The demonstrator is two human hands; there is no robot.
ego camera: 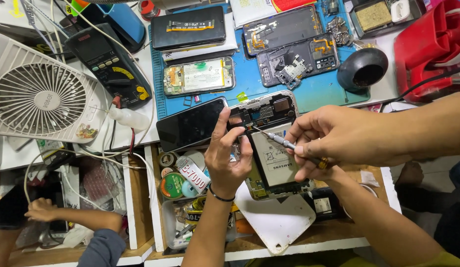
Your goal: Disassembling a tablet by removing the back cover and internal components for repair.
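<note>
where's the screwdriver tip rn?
Head view, centre: the screwdriver is in the right hand, its tip on the upper part of the opened phone that the left hand steadies, beside the black phone.

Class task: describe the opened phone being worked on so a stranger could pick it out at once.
Find the blue mat. Just below its near edge, the left hand steadies an opened phone. Unlike the others, it shows a white battery and the right hand's screwdriver touches it.
</note>
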